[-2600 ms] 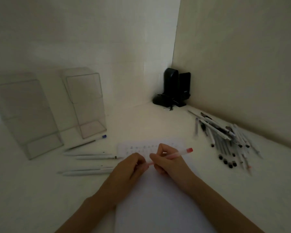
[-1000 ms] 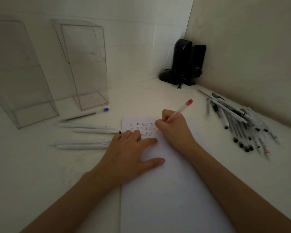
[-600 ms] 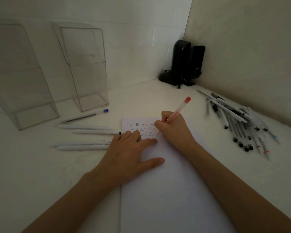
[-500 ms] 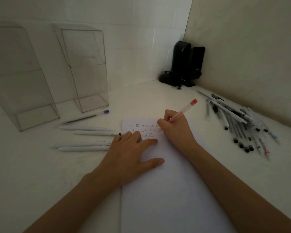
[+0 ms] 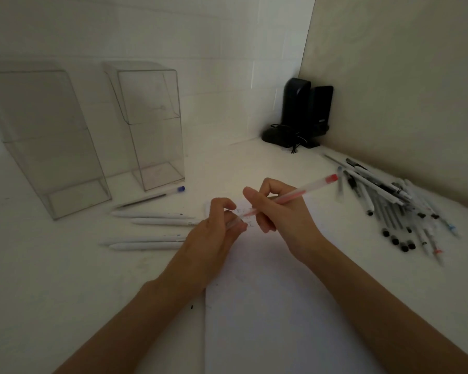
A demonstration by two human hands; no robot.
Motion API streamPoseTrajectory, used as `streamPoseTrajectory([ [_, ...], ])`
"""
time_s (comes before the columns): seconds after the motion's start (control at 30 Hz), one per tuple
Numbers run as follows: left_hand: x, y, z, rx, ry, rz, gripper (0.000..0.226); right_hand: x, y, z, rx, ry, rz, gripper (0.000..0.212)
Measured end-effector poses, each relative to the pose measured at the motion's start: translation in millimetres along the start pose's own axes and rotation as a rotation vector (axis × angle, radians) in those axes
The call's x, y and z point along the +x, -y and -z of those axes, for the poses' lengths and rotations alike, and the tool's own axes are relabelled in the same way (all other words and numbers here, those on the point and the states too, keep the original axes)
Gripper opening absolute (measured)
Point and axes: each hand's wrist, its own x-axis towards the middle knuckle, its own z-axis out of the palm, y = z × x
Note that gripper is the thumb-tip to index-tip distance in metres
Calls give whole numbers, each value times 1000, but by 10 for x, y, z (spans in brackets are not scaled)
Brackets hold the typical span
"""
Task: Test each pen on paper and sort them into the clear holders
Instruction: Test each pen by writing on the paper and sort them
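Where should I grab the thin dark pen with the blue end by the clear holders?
Pinch the thin dark pen with the blue end at mid-barrel, coming from above, probably. It lies flat on the white table, apart from the white pens, with one clear holder close behind its blue end.

All you really get of the person here is two arms, both bare from the wrists back to the bottom edge of the shot. The left hand (image 5: pixel 214 233) shows over the left edge of the paper (image 5: pixel 268 306), and the right hand (image 5: pixel 281 211) over its top end. Both hands are bare too, with slim fingers and short, plain-looking nails. The lighting's pretty dim, so finer detail is lost.
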Motion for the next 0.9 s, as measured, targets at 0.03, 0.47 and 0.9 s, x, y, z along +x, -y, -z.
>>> streamPoseTrajectory([
  [0.03, 1, 0, 5, -4, -6, -5, 17, -6, 7, 0, 11, 7, -7, 30],
  [0.47, 0, 82, 11, 264, -123, -395, 49, -48, 32, -108, 35, 72, -161, 27],
  [0.9, -156, -248, -86, 238, 66, -494, 53, -616, 203, 149, -17, 41, -127, 28],
])
